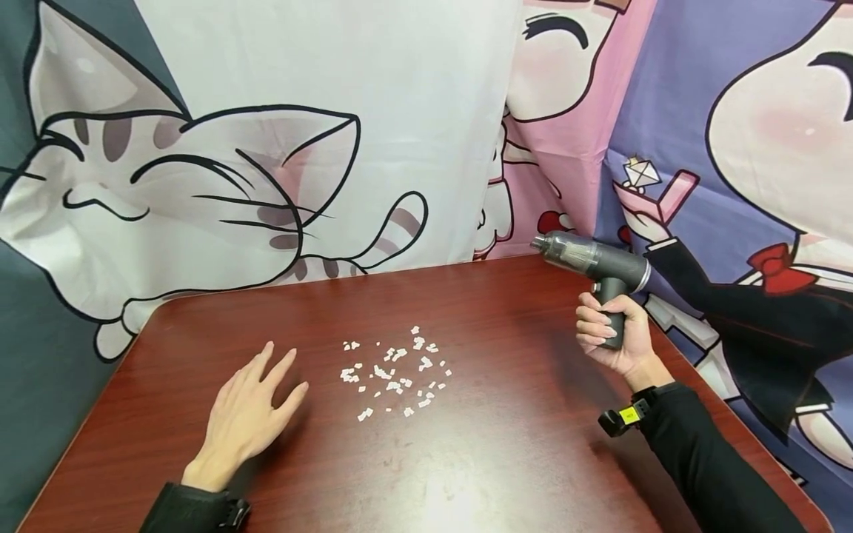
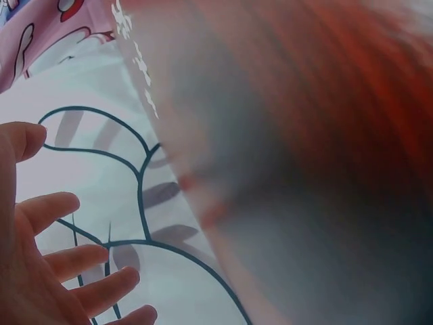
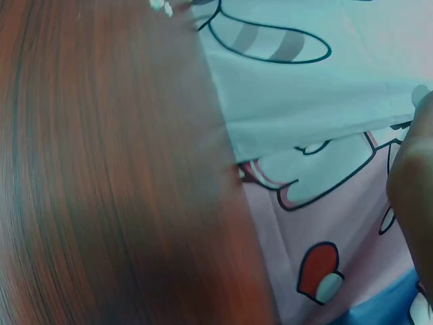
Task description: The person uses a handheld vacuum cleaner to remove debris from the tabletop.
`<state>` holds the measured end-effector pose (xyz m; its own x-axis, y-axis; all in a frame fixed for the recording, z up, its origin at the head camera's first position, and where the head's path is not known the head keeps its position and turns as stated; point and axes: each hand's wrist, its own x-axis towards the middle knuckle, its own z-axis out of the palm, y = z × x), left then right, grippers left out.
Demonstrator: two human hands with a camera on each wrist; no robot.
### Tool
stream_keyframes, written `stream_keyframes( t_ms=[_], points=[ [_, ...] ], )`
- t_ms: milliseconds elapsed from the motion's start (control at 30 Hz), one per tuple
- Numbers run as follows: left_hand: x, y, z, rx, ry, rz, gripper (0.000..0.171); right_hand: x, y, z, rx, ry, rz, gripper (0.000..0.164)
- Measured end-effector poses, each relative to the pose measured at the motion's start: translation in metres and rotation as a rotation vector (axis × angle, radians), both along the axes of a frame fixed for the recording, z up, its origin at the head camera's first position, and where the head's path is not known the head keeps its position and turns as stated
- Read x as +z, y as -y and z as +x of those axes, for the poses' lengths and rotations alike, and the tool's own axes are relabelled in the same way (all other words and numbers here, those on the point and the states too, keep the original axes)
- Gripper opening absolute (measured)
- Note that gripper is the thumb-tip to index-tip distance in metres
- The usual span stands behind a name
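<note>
A dark grey handheld vacuum cleaner [image 1: 589, 255] is in my right hand [image 1: 629, 344], raised above the right side of the table. My fingers wrap round its handle, and its narrow nozzle points left. Small white paper scraps [image 1: 393, 381] lie scattered in the middle of the tabletop. Left of them, my left hand [image 1: 246, 411] hovers with its fingers spread, holding nothing. In the left wrist view those spread fingers [image 2: 74, 261] appear at the lower left. The right wrist view catches only part of my right hand [image 3: 411, 183] at its edge.
The reddish-brown table [image 1: 480, 451] spreads under both hands, its back edge against a white cloth with a cartoon cat [image 1: 220, 207]. A blue and pink printed cloth [image 1: 673, 96] hangs along the right side. A wrist camera [image 1: 623, 418] sits by my right cuff.
</note>
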<state>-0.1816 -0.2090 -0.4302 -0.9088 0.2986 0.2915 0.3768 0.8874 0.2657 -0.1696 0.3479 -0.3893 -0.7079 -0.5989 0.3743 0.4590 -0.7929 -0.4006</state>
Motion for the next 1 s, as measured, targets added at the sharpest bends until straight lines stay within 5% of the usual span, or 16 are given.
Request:
stream_keyframes(
  t_ms=[200,567,1000],
  points=[
    [-0.001,0.008,0.001,0.024,0.008,-0.002,0.062,-0.005,0.008,0.0,0.037,0.034,-0.065,0.019],
    [-0.005,0.015,0.005,0.046,0.004,-0.012,0.061,-0.02,0.012,0.004,-0.073,0.174,-0.178,0.02],
    [-0.007,0.012,0.005,0.05,0.021,-0.016,0.06,-0.023,0.017,0.009,-0.087,0.05,-0.167,0.022]
  ],
)
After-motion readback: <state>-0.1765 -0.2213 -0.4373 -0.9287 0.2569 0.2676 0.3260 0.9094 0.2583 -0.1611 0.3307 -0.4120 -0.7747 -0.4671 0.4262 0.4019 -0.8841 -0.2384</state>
